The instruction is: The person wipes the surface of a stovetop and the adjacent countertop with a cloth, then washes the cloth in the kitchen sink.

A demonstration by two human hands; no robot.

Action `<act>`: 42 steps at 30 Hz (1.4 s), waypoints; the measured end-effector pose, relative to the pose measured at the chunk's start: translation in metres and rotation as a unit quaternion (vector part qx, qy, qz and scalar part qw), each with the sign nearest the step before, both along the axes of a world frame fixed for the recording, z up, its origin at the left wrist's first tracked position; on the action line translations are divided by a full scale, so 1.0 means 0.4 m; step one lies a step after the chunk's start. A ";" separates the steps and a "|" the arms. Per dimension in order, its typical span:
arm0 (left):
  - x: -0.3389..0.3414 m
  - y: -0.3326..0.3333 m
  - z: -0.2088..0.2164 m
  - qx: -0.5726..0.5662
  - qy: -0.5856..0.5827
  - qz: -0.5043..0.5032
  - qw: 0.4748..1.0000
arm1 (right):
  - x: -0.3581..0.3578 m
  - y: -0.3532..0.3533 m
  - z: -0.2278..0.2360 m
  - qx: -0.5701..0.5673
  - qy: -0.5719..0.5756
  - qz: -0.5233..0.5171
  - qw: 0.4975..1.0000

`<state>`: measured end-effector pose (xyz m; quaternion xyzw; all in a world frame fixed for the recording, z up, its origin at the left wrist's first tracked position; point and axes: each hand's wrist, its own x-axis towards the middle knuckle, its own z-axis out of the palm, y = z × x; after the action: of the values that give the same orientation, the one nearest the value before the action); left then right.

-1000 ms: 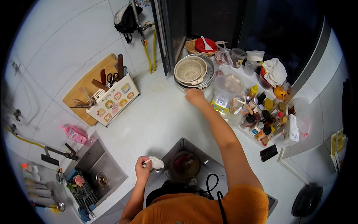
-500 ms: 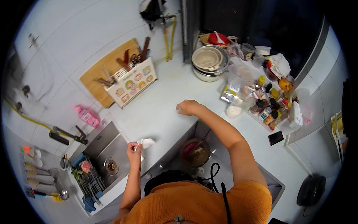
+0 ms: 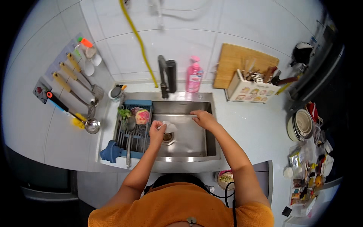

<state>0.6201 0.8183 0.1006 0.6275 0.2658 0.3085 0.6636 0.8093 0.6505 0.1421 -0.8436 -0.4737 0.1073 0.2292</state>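
Note:
My left hand (image 3: 156,132) is closed on a crumpled white tissue (image 3: 169,127), which sticks out to the right of the fingers above the drain (image 3: 168,138). Over the right part of the stainless steel sink (image 3: 189,147) hovers my right hand (image 3: 205,120), its fingers loosely bent and a little apart, with nothing visible in them. A blue-grey drying rack (image 3: 138,154) spans the sink's left side, beside my left hand. On it are a pink and yellow sponge (image 3: 142,117), something green and leafy (image 3: 124,112) and a long-handled metal utensil (image 3: 129,145).
Behind the sink stand a black faucet (image 3: 164,77) and a pink pump bottle (image 3: 194,76). To the right are a knife holder (image 3: 251,90) and a wooden cutting board (image 3: 228,62). Ladles and spatulas hang left (image 3: 92,126). Stacked bowls (image 3: 301,125) and condiment bottles (image 3: 308,185) line the far right.
My view has turned left to face the sink. Both hands have moved from over the counter to over the sink, the left still holding the tissue.

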 end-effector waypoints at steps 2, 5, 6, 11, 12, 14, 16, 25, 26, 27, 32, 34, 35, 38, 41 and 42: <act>-0.002 0.032 0.016 0.050 -0.009 0.022 0.998 | 0.007 0.077 0.004 -0.026 -0.023 0.007 0.999; 0.008 0.068 0.016 0.028 -0.024 0.044 0.998 | 0.038 0.163 -0.003 -0.032 -0.075 0.013 0.997; 0.014 0.074 0.010 0.013 -0.028 0.054 0.998 | 0.051 0.187 -0.004 -0.049 -0.106 0.011 0.993; 0.046 0.063 -0.040 -0.007 -0.008 0.035 0.999 | 0.154 0.340 -0.008 -0.152 -0.205 0.013 0.967; 0.055 0.058 -0.048 0.007 -0.002 0.036 0.999 | 0.188 0.371 -0.026 -0.128 -0.239 0.018 0.962; 0.063 0.053 -0.042 -0.005 0.010 0.009 1.000 | 0.262 0.430 -0.093 -0.057 -0.312 0.030 0.948; 0.070 0.053 -0.027 -0.039 0.022 0.002 0.999 | 0.340 0.478 -0.195 0.011 -0.388 0.042 0.920; 0.134 0.040 -0.074 -0.044 0.068 0.015 0.997 | 0.447 0.534 -0.322 0.137 -0.354 0.043 0.924; 0.134 0.045 -0.081 -0.051 0.060 0.025 0.997 | 0.418 0.535 -0.296 0.135 -0.340 0.043 0.930; 0.132 0.052 -0.096 -0.057 0.052 0.034 0.996 | 0.382 0.520 -0.275 0.111 -0.282 0.034 0.952; 0.204 0.041 -0.114 -0.062 0.036 0.051 0.996 | 0.323 0.397 -0.177 0.071 -0.277 0.047 0.957; 0.235 0.036 -0.135 -0.057 0.017 0.061 0.996 | 0.288 0.367 -0.164 0.111 -0.266 0.047 0.957; 0.246 0.036 -0.150 -0.054 0.022 0.066 0.996 | 0.252 0.352 -0.152 0.141 -0.236 0.042 0.960; 0.269 0.035 -0.171 -0.085 0.033 0.083 0.992 | 0.134 0.307 -0.119 0.024 -0.065 -0.039 0.997; 0.301 0.019 -0.168 -0.154 0.039 0.107 0.982 | 0.129 0.255 -0.306 0.095 0.167 -0.033 0.981; 0.307 0.020 -0.187 -0.148 0.041 0.131 0.980 | 0.091 0.251 -0.309 0.105 0.297 -0.107 0.943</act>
<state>0.7430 0.8262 0.0259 0.4946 0.4151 0.3238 0.6916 0.8457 0.7508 0.0186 -0.7904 -0.3000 0.2774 0.4563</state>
